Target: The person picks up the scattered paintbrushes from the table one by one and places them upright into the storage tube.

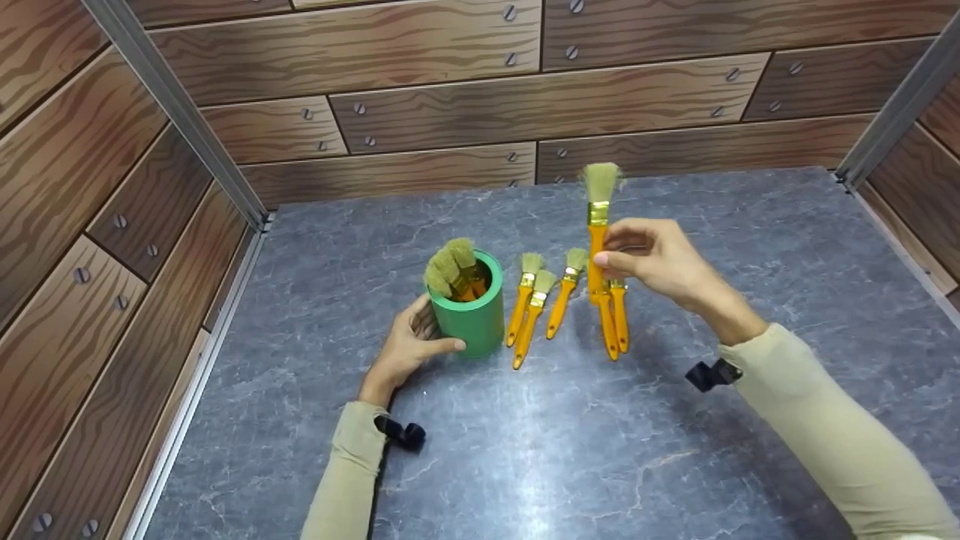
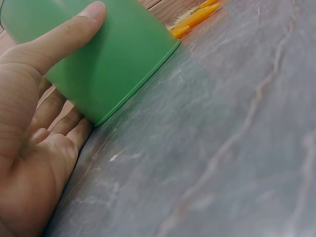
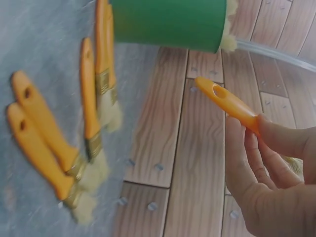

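Note:
My left hand [image 1: 409, 341] holds the side of an upright green cup [image 1: 480, 326], thumb across its front and fingers behind it. Several paintbrushes [image 1: 462, 259] stand in the cup, bristles up and leaning left over its rim. Raised above the table, my right hand [image 1: 656, 262] pinches one paintbrush [image 1: 598, 232] by its orange handle, bristles upward. In the right wrist view, the holed end of that handle [image 3: 232, 102] sticks out past the thumb and fingers. Between cup and right hand lie more orange-handled paintbrushes [image 1: 530, 322]; the held one partly hides two of them.
The tabletop [image 1: 480, 465] is dark grey with a marble pattern. Wood-patterned panels [image 1: 420, 60] rise behind it and at both sides, with metal corner posts [image 1: 180, 105]. Small black cameras [image 1: 401, 433] sit on both wrists.

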The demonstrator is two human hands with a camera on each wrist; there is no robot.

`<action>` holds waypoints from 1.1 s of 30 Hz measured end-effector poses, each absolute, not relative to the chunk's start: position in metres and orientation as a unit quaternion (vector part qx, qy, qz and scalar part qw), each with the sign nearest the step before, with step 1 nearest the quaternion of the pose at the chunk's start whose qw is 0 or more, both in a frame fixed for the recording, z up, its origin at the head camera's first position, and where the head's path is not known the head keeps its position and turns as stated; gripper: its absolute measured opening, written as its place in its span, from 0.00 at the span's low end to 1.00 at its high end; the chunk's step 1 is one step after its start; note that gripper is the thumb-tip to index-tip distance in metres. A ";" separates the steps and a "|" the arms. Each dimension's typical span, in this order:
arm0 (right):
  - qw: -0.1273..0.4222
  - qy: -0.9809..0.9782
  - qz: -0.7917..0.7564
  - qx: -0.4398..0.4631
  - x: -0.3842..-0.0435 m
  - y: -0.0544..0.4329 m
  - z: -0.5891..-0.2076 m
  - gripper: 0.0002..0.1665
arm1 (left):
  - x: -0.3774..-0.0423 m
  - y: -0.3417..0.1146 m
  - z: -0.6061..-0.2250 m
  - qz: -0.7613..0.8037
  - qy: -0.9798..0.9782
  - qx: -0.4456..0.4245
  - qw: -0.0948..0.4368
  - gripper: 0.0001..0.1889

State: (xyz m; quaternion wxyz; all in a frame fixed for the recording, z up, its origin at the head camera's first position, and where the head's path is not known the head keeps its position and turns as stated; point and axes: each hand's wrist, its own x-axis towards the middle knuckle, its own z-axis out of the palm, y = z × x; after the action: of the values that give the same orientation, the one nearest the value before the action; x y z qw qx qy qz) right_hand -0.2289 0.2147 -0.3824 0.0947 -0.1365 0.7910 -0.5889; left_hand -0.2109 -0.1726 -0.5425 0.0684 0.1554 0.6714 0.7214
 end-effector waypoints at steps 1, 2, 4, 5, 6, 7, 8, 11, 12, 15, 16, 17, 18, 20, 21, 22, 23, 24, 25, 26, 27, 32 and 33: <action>0.092 0.790 -0.590 -0.141 -0.229 0.211 -0.381 0.16 | -0.211 -0.173 -0.543 0.721 0.672 0.155 0.068 0.55; 0.088 0.790 -0.588 -0.148 -0.230 0.208 -0.380 0.16 | -0.211 -0.173 -0.543 0.721 0.672 0.155 0.069 0.56; 0.080 0.790 -0.586 -0.160 -0.231 0.201 -0.377 0.15 | -0.211 -0.175 -0.544 0.719 0.675 0.151 0.069 0.56; 0.077 0.790 -0.586 -0.166 -0.231 0.197 -0.376 0.15 | -0.211 -0.175 -0.544 0.719 0.675 0.149 0.068 0.56; 0.074 0.790 -0.584 -0.171 -0.232 0.194 -0.374 0.14 | -0.211 -0.176 -0.544 0.718 0.677 0.146 0.068 0.57; 0.070 0.789 -0.584 -0.175 -0.232 0.191 -0.373 0.14 | -0.211 -0.176 -0.544 0.717 0.679 0.144 0.067 0.57; 0.068 0.789 -0.584 -0.179 -0.232 0.188 -0.372 0.14 | -0.210 -0.177 -0.544 0.716 0.680 0.144 0.067 0.57; 0.069 0.781 -0.590 -0.189 -0.233 0.179 -0.369 0.12 | -0.210 -0.176 -0.545 0.715 0.680 0.146 0.066 0.56; 0.068 0.781 -0.590 -0.193 -0.233 0.176 -0.368 0.12 | -0.210 -0.175 -0.545 0.715 0.680 0.147 0.065 0.56; 0.061 0.783 -0.585 -0.204 -0.233 0.167 -0.366 0.11 | -0.209 -0.174 -0.546 0.721 0.674 0.148 0.062 0.56; 0.059 0.785 -0.581 -0.207 -0.234 0.164 -0.366 0.10 | -0.208 -0.174 -0.546 0.722 0.673 0.149 0.062 0.56; 0.056 0.785 -0.579 -0.212 -0.234 0.162 -0.365 0.10 | -0.208 -0.174 -0.546 0.722 0.673 0.148 0.062 0.56; 0.053 0.787 -0.576 -0.217 -0.234 0.159 -0.364 0.09 | -0.207 -0.174 -0.546 0.721 0.673 0.150 0.062 0.56; 0.051 0.786 -0.573 -0.225 -0.235 0.156 -0.363 0.09 | -0.207 -0.174 -0.546 0.719 0.676 0.151 0.064 0.56; 0.049 0.786 -0.572 -0.228 -0.235 0.155 -0.362 0.08 | -0.207 -0.174 -0.546 0.717 0.677 0.152 0.065 0.56; 0.048 0.786 -0.571 -0.231 -0.235 0.153 -0.362 0.08 | -0.208 -0.174 -0.546 0.715 0.678 0.154 0.066 0.56; 0.048 0.785 -0.571 -0.235 -0.235 0.152 -0.361 0.08 | -0.208 -0.174 -0.546 0.715 0.679 0.153 0.066 0.56; 0.048 0.784 -0.573 -0.236 -0.235 0.150 -0.360 0.08 | -0.209 -0.174 -0.546 0.715 0.679 0.154 0.065 0.56; 0.049 0.782 -0.574 -0.238 -0.235 0.148 -0.360 0.08 | -0.209 -0.174 -0.546 0.716 0.678 0.154 0.065 0.56; 0.049 0.780 -0.576 -0.240 -0.235 0.146 -0.359 0.08 | -0.210 -0.174 -0.546 0.717 0.677 0.154 0.064 0.57; 0.050 0.778 -0.577 -0.242 -0.235 0.144 -0.358 0.09 | -0.210 -0.174 -0.546 0.718 0.676 0.155 0.064 0.57; 0.038 0.784 -0.564 -0.255 -0.236 0.133 -0.356 0.09 | -0.212 -0.174 -0.545 0.716 0.676 0.161 0.064 0.57; 0.034 0.788 -0.557 -0.259 -0.237 0.130 -0.355 0.08 | -0.212 -0.174 -0.544 0.715 0.676 0.163 0.064 0.56</action>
State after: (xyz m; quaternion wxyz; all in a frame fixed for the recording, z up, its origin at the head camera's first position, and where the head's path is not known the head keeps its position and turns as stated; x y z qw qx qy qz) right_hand -0.2367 0.1305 -0.3555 0.0335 -0.2593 0.7881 -0.5572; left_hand -0.2124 -0.1741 -0.5443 0.0636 0.1628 0.6764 0.7154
